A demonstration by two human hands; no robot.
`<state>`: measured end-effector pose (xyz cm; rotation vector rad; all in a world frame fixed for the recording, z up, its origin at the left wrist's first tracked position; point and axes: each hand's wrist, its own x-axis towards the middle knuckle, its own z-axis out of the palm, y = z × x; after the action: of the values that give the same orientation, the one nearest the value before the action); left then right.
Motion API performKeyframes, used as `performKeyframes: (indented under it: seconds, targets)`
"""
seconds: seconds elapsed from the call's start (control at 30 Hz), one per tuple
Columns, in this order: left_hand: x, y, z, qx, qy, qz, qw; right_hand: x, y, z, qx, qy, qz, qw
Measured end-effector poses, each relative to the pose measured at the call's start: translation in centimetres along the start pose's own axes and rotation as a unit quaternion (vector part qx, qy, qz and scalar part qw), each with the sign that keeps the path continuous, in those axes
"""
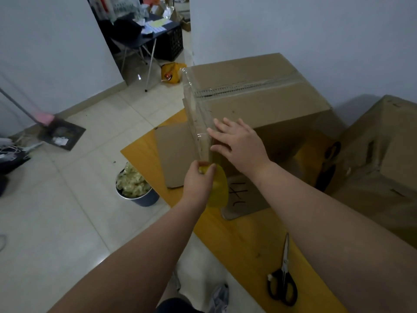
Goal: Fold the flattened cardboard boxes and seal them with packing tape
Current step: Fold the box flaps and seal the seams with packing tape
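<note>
I am counting two folded cardboard boxes, the large box point(259, 102) standing mid-table and a second box point(381, 159) at its right. There are also two flat cardboard sheets point(173, 154), one tape roll point(218, 188) and one pair of scissors point(283, 276).

The left hand point(197, 179) is curling round the yellow tape roll just below the large box's near corner. The clear tape strip point(194, 114) is running up that corner, long axis near vertical, to the top seam. The right hand point(239, 143) is pressing flat against the box's side, fingers straight and slightly spread.

Everything is sitting on a yellow table point(237, 240) over pale floor tiles point(67, 211), with white walls point(316, 30) behind and a bucket point(144, 197) of scraps beside the table.
</note>
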<state>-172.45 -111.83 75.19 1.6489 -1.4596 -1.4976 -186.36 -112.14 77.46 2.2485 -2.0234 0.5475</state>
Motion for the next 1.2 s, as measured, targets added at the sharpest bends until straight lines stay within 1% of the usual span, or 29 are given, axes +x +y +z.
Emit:
performKeyframes:
  seconds: [0.1, 0.23, 0.3, 0.43, 0.57, 0.67, 0.73, 0.83, 0.9, 1.07, 1.2]
  targets:
    - [0.5, -0.1, 0.0, -0.019, 0.020, -0.014, 1.000, -0.3, 0.6, 2.0, -0.020, 0.096, -0.019, 0.995]
    - [0.7, -0.1, -0.7, -0.026, -0.018, -0.017, 0.999, -0.2, 1.6, 3.8, -0.047, 0.190, -0.062, 0.979]
    - [0.8, 0.0, -0.9, -0.026, -0.037, -0.024, 0.999, -0.2, 1.7, 4.4, -0.055, 0.210, -0.070, 0.974]
    - [0.9, -0.1, -0.9, -0.046, -0.067, -0.047, 0.996, -0.1, 1.6, 5.3, -0.109, 0.204, -0.060, 0.971]
    - [1.2, -0.3, -1.1, -0.062, -0.051, -0.049, 0.996, -0.4, 2.2, 5.6, -0.161, 0.184, -0.069, 0.967]
    - [1.4, -0.7, -1.5, -0.028, -0.050, -0.019, 0.998, -0.4, 2.3, 5.6, -0.195, 0.177, -0.064, 0.962]
    - [1.6, -1.1, -1.6, 0.005, -0.050, 0.003, 0.999, -0.3, 2.2, 5.5, -0.199, 0.174, -0.062, 0.962]
    - [2.2, -1.8, -1.2, 0.026, -0.043, -0.022, 0.999, -0.2, 2.1, 5.2, -0.190, 0.177, -0.065, 0.963]
    - [2.4, -2.1, -0.8, 0.020, -0.029, -0.028, 0.999, -0.1, 2.2, 5.2, -0.187, 0.174, -0.061, 0.965]
    - [2.4, -2.4, -0.1, -0.005, -0.013, -0.007, 1.000, -0.3, 2.1, 5.2, -0.219, 0.143, -0.052, 0.964]
    - [2.5, -2.2, -0.3, -0.031, -0.016, -0.014, 0.999, 0.0, 1.7, 4.6, -0.174, 0.167, -0.042, 0.970]
